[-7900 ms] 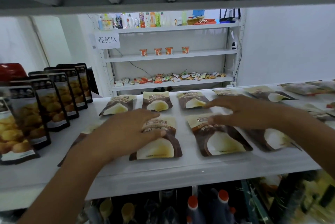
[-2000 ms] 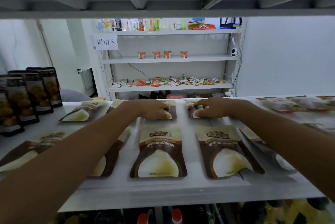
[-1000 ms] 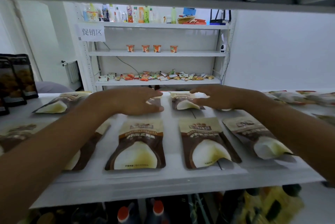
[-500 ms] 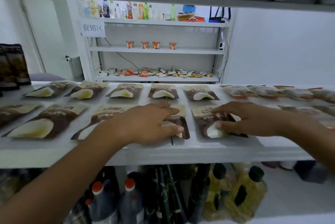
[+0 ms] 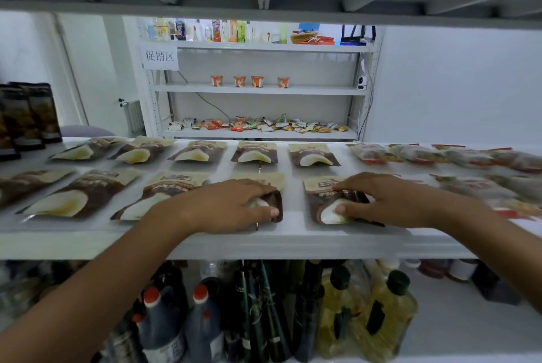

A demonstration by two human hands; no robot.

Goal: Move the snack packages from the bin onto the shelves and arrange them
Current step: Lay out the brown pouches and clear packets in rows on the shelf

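Brown-and-cream snack packages lie flat in two rows on the white shelf [image 5: 293,241]. My left hand [image 5: 231,205] rests palm-down on a front-row package [image 5: 274,185], its thumb at the package's near edge. My right hand [image 5: 384,201] lies over the neighbouring front-row package [image 5: 318,191], fingers across its top and thumb on its pale lower part. The back row of packages [image 5: 254,154] lies untouched behind both hands. No bin is in view.
Reddish clear snack bags [image 5: 374,154] fill the shelf's right side. Dark upright pouches [image 5: 29,116] stand at far left. Below the shelf stand dark sauce bottles [image 5: 202,321] and yellow oil bottles [image 5: 384,318]. A shelf board hangs low overhead. A second rack [image 5: 258,89] stands behind.
Both hands have drawn back from the back-row packages to two front-row packages near the shelf edge. Over the last half second they have barely shifted.
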